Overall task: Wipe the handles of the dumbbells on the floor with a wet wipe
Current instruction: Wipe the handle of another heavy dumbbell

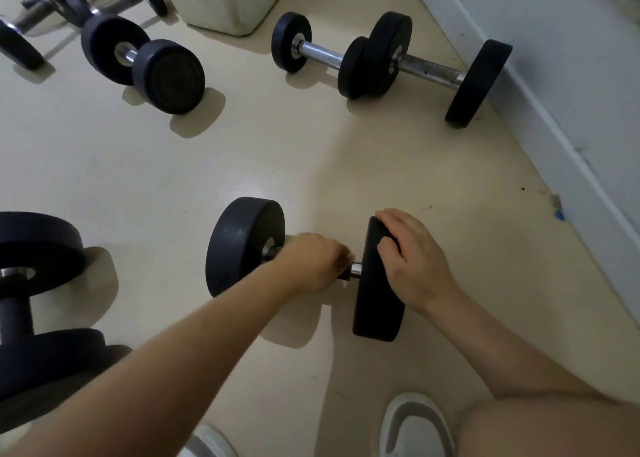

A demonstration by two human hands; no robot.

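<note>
Dumbbell (242,242) with black ends: left hand (311,262) curls its fingers round the steel handle (355,269), right hand (414,266) grips one disc (377,304).

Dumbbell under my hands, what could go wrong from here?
The dumbbell has round heads; only the right hand on one head steadies it, so it could roll toward the shoe.
The left hand covers most of the handle, so the ends by the heads may go unwiped.
</note>
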